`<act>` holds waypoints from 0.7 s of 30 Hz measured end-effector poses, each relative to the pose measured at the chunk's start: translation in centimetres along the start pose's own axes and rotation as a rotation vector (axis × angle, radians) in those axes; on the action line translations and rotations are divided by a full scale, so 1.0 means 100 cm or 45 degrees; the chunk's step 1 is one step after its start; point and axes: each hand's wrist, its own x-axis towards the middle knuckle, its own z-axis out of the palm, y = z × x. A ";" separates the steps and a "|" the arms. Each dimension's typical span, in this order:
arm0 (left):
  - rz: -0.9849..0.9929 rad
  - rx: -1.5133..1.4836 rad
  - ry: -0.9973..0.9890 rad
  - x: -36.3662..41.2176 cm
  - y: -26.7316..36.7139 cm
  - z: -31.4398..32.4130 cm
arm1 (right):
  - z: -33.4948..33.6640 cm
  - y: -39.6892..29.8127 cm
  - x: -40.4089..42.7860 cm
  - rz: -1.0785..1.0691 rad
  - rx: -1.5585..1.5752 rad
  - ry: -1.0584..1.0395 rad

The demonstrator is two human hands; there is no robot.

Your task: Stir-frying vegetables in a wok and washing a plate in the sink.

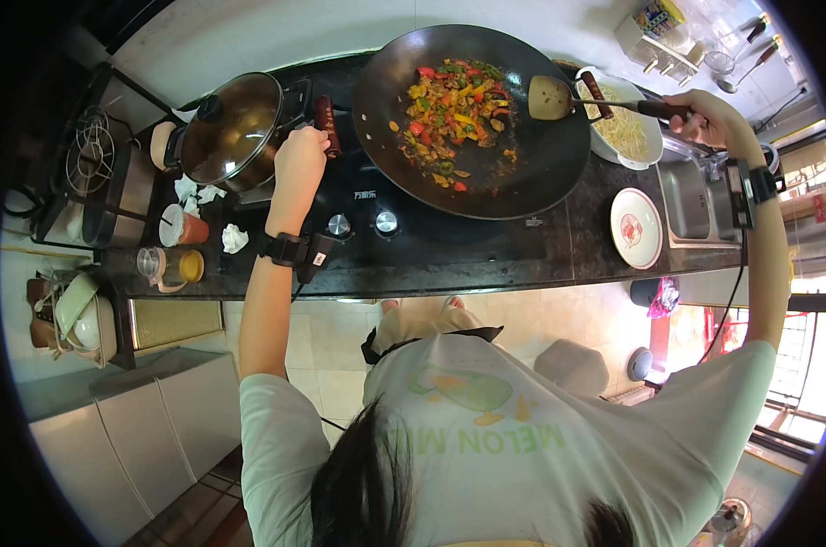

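A large dark wok [543, 164] sits on the black glass cooktop [440, 239]. Chopped food [464, 116] in red, yellow, green and brown pieces lies across its middle and left side. My left hand [302, 154] is curled at the wok's left wooden handle [326, 116], its fingers against it. In my right hand [703, 123] is the dark grip of a spatula [615, 103]. The spatula's broad blade [550, 98] is over the wok's right inner wall, apart from the food. The wok's right handle [594, 92] shows behind the spatula shaft.
Left of the wok stands a pot with a glass lid [232, 130]. A white basin of pale sprouts or noodles [618, 126] is at the right, near a white plate [636, 228] and a steel sink [686, 195]. Crumpled tissue [234, 238] and a lidded cup [184, 225] occupy the left counter.
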 end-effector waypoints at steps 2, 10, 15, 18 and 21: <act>-0.013 0.016 -0.016 -0.001 -0.003 0.000 | 0.001 -0.002 0.037 -0.072 0.007 -0.071; -0.006 -0.055 -0.021 -0.003 -0.004 0.000 | 0.110 0.004 0.054 -0.220 -0.354 -0.337; -0.148 0.025 -0.040 -0.007 0.004 -0.009 | 0.154 0.070 0.007 -0.949 -1.601 0.232; -0.206 0.005 -0.060 -0.005 0.001 -0.003 | 0.144 0.106 -0.019 -1.282 -1.807 0.305; -0.237 -0.091 -0.114 -0.003 -0.004 -0.005 | 0.135 0.114 -0.072 -1.144 -1.883 0.317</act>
